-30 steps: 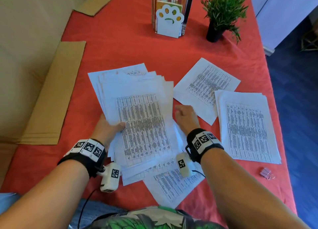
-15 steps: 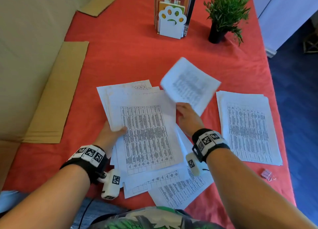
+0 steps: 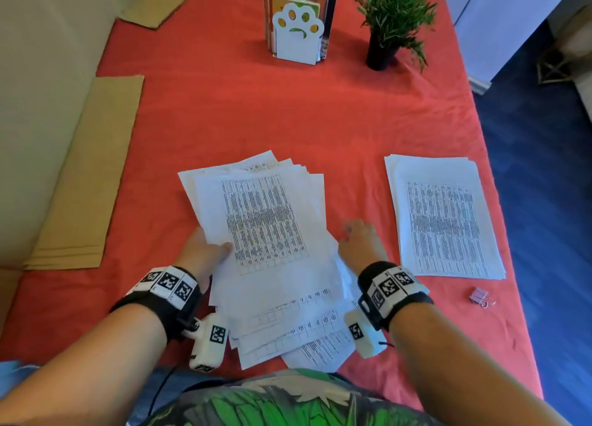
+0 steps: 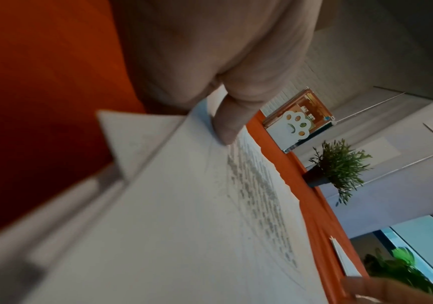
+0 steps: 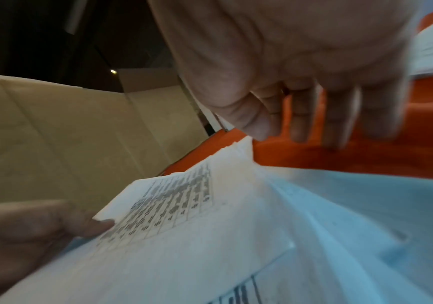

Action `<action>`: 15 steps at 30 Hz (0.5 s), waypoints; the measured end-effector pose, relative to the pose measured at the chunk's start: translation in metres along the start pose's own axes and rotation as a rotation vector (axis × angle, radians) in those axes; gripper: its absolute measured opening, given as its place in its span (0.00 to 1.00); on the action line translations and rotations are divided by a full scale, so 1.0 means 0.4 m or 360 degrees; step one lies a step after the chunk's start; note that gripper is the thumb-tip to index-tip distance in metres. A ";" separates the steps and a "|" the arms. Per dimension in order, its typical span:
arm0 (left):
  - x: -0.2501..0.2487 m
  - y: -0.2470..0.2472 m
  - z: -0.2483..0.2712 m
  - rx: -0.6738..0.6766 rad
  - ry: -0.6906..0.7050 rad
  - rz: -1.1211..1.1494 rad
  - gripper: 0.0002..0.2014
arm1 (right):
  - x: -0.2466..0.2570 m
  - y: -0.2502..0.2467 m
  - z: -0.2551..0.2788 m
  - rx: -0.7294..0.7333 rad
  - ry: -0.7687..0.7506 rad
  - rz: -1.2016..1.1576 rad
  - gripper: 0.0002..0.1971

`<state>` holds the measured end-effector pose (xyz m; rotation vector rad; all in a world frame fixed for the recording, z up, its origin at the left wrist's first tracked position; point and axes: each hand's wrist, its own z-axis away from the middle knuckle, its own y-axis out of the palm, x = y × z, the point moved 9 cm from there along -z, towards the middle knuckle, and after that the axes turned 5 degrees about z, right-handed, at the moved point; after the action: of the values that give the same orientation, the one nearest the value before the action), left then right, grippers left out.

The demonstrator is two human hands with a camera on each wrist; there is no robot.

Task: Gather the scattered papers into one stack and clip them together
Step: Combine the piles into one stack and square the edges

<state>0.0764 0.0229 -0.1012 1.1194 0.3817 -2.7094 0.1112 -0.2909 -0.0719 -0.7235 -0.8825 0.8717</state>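
Observation:
A fanned pile of printed papers [image 3: 266,230] lies in front of me on the red tablecloth [image 3: 256,111]. My left hand [image 3: 214,249] grips its left edge, thumb [image 4: 226,127] on the top sheet [image 4: 184,205] and fingers hidden beneath. My right hand [image 3: 355,236] hovers just off the pile's right edge, fingers [image 5: 301,127] hanging straight towards the cloth and holding nothing. A second, neater stack of papers [image 3: 445,220] lies further right. A small pink binder clip [image 3: 480,297] rests near the table's right front edge.
A white paw-shaped bookend with books [image 3: 298,31] and a potted plant [image 3: 394,18] stand at the back. Flat cardboard sheets [image 3: 83,175] lie along the left edge. The table's right edge drops to a blue floor [image 3: 544,201].
My right hand picked up the single sheet from the middle of the table, carried it left onto the pile and let go. The pile shifted slightly in my left hand.

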 end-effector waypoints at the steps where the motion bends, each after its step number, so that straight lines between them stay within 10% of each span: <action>1: 0.013 0.001 -0.002 -0.0005 -0.0043 -0.0034 0.17 | -0.027 0.017 -0.006 0.0072 0.0123 0.0019 0.18; 11: 0.051 0.035 0.082 -0.0040 -0.0216 -0.1029 0.22 | -0.011 0.111 0.041 0.0392 0.0183 -0.0241 0.22; 15: 0.051 0.053 0.067 -0.0056 -0.0247 -0.0462 0.19 | 0.018 0.094 0.052 0.0356 0.0039 -0.0463 0.13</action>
<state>0.0501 -0.0067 -0.1009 0.8971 0.6063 -3.0002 0.0829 -0.2635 -0.0909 -0.3983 -0.8281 0.6861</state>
